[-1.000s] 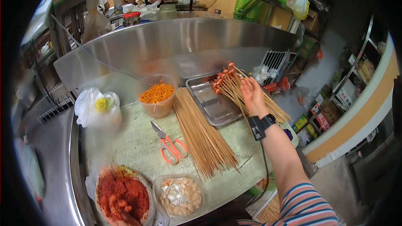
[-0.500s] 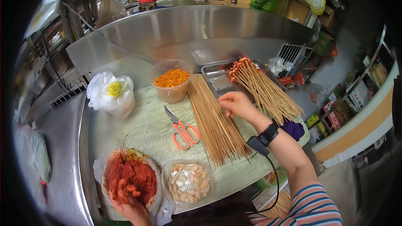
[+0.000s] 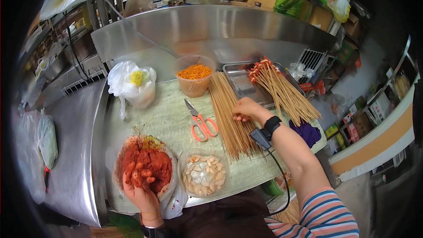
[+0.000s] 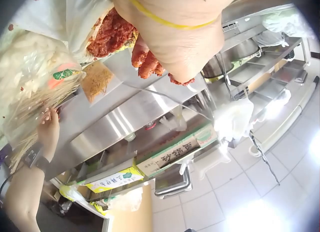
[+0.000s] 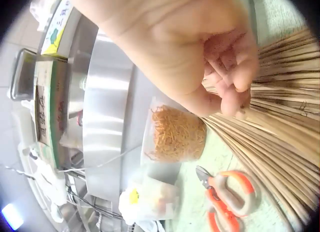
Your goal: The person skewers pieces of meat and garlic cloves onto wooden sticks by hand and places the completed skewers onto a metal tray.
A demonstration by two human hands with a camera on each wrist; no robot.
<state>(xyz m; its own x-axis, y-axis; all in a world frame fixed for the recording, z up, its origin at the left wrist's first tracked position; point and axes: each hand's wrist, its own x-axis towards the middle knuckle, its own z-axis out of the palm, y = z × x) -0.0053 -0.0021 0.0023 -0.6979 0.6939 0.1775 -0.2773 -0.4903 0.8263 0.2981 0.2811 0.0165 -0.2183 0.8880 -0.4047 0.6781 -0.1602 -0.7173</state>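
Observation:
In the head view my right hand (image 3: 246, 109) is over the spread bundle of bare bamboo skewers (image 3: 224, 123). Its thumb and fingertips pinch the end of a skewer (image 5: 280, 124), seen in the right wrist view. My left hand (image 3: 143, 194) is at the bag-lined bowl of red seasoned meat (image 3: 161, 167), fingers loosely curled and coated in red paste. Nothing shows between those fingers (image 4: 145, 62) in the left wrist view. Loaded skewers (image 3: 286, 88) with red-and-white pieces at their tips lean on a steel tray (image 3: 246, 88).
Orange-handled scissors (image 3: 202, 125) lie left of the bare skewers. Near the front edge is a clear tub of pale, clove-like pieces (image 3: 211, 178). A container of orange shreds (image 3: 194, 79) and a white plastic bag (image 3: 121, 81) stand farther back. Purple cloth (image 3: 308, 134) lies under the loaded skewers.
My right hand has come from the loaded skewers on the tray, left and nearer, to the bare bundle, and now pinches a skewer. The left hand has stayed at the meat bowl.

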